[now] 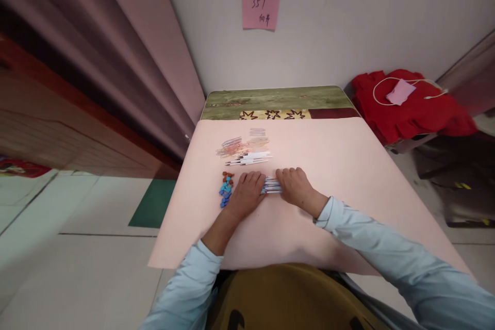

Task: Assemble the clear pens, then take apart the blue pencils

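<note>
Both my hands rest on a pink-covered table [348,175], closed around a small bundle of pens [271,185] that lies between them. My left hand [247,192] grips the bundle's left end and my right hand [294,185] grips its right end. Just left of my left hand lies a little heap of blue and brown caps [226,189]. Beyond the hands are a row of white pen refills [251,158] and a scatter of clear pen barrels [240,144].
A pink note [261,0] hangs on the wall ahead. A curtain [127,51] falls along the left. Red cloth with a white cable [410,100] lies on a stand at the right. The table's far strip [278,100] shows green patterned covering.
</note>
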The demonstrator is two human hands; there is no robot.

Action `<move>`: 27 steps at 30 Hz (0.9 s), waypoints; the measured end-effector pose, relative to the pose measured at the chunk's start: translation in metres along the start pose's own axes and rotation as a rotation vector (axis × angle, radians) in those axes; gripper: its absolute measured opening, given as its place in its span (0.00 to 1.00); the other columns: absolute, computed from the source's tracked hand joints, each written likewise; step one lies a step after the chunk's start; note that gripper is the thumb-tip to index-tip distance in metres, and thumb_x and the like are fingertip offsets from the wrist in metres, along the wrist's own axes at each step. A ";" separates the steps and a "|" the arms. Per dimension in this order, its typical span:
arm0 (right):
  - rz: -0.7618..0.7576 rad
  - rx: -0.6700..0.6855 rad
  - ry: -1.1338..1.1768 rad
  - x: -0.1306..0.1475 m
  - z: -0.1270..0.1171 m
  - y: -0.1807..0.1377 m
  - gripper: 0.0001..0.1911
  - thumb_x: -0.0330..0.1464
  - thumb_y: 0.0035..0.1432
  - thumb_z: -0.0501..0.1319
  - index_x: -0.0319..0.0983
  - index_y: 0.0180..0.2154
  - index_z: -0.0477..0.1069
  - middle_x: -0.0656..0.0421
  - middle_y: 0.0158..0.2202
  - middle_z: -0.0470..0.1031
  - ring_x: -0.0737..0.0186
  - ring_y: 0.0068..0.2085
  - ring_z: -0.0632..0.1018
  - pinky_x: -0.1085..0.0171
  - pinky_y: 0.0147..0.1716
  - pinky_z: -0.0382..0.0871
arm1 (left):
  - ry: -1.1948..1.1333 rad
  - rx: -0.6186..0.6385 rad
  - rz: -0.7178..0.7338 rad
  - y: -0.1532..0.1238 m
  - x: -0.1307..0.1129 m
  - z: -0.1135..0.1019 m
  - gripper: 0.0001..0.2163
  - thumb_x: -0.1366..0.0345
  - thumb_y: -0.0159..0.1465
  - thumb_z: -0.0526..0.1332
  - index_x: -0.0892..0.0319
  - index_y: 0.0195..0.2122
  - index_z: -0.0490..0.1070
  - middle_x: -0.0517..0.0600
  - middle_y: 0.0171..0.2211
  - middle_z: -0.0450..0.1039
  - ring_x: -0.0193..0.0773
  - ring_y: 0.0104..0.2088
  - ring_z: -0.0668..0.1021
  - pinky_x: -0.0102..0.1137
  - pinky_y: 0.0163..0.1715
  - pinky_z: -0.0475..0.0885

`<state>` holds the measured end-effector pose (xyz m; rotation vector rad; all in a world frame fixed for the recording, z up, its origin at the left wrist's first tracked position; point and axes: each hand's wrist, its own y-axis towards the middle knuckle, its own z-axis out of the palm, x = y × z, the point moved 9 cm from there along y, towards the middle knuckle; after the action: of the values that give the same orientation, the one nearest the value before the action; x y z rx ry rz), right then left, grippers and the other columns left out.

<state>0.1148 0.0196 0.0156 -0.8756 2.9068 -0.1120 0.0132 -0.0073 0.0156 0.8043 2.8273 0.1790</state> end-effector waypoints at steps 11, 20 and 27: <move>0.089 0.093 0.018 -0.037 0.001 -0.015 0.16 0.26 0.60 0.54 0.35 0.51 0.65 0.45 0.43 0.74 0.49 0.41 0.75 0.59 0.33 0.56 | 0.058 -0.034 -0.097 0.000 0.007 0.001 0.19 0.60 0.69 0.55 0.59 0.59 0.63 0.61 0.57 0.69 0.53 0.57 0.69 0.50 0.60 0.57; 0.074 0.060 -0.041 -0.030 -0.005 -0.016 0.14 0.27 0.64 0.52 0.35 0.51 0.64 0.48 0.42 0.73 0.52 0.41 0.73 0.59 0.35 0.54 | 0.019 0.016 -0.094 0.003 0.000 0.000 0.32 0.51 0.65 0.60 0.62 0.65 0.55 0.62 0.62 0.63 0.52 0.63 0.64 0.53 0.65 0.50; 0.099 -0.041 -0.072 -0.016 -0.003 -0.016 0.11 0.29 0.67 0.49 0.35 0.47 0.65 0.47 0.41 0.71 0.51 0.40 0.70 0.57 0.36 0.53 | 0.045 -0.003 -0.038 0.026 -0.030 0.009 0.23 0.65 0.66 0.54 0.64 0.62 0.61 0.60 0.59 0.68 0.49 0.60 0.68 0.49 0.66 0.50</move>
<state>0.1364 0.0154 0.0213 -0.7235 2.8877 -0.0128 0.0538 -0.0006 0.0163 0.7544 2.8819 0.1977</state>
